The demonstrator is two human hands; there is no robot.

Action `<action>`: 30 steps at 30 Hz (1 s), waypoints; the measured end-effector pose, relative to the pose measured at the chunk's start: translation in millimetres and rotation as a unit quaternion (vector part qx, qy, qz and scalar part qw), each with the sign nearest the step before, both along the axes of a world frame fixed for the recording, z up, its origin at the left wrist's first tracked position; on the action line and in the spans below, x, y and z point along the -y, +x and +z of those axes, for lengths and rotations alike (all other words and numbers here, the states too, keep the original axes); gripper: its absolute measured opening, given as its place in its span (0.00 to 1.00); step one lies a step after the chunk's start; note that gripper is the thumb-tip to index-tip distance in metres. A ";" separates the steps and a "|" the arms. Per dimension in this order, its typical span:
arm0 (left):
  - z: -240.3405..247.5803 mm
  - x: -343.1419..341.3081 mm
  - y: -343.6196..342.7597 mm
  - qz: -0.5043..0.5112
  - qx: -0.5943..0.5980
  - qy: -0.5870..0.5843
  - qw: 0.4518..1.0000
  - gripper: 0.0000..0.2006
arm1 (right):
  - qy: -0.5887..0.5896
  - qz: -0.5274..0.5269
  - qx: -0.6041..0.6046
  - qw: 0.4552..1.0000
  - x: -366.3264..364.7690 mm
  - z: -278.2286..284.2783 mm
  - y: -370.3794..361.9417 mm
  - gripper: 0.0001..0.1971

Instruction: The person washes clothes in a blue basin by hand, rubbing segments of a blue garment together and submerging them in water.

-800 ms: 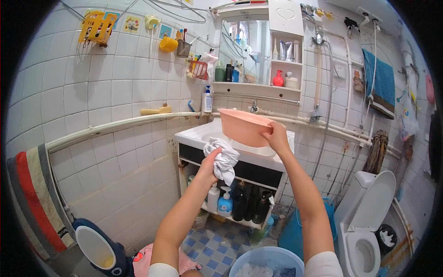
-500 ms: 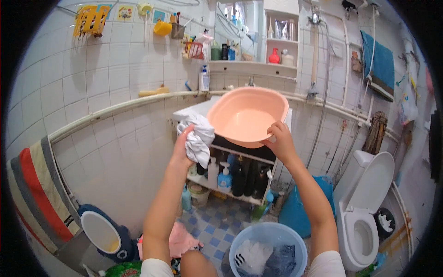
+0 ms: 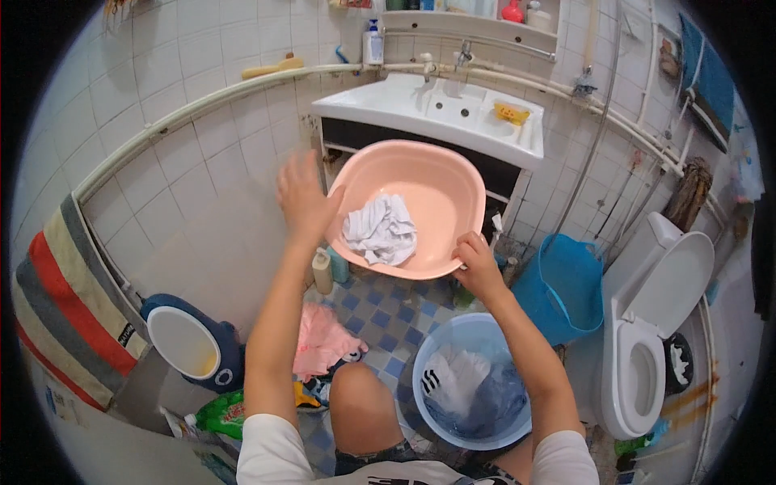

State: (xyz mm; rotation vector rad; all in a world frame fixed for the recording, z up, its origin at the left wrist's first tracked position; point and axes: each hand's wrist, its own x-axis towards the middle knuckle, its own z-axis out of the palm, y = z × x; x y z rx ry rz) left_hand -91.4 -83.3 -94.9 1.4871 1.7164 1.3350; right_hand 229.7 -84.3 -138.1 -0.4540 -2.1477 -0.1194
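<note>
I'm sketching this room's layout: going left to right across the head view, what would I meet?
Striped towel → dark blue container → left hand → white cloth in the peach basin → right hand → blue bucket → toilet.

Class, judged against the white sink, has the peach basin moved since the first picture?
Yes, toward the person: the peach basin overlapped the white sink earlier, but now it shows below the sink's front edge.
</note>
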 end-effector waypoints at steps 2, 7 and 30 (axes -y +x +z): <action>-32.0 6.0 -24.7 0.058 -0.007 -0.063 0.996 0.26 | -0.060 -0.002 0.013 0.998 -1.1 -26.7 -2.0 0.16; -139.2 31.7 -30.6 -0.124 0.315 -0.201 0.919 0.23 | -0.139 0.039 0.011 0.989 -1.6 -82.9 -19.4 0.17; -553.6 -31.4 45.3 0.172 0.098 -0.283 0.939 0.14 | -0.391 -0.068 0.126 0.909 -36.3 -229.6 -15.3 0.13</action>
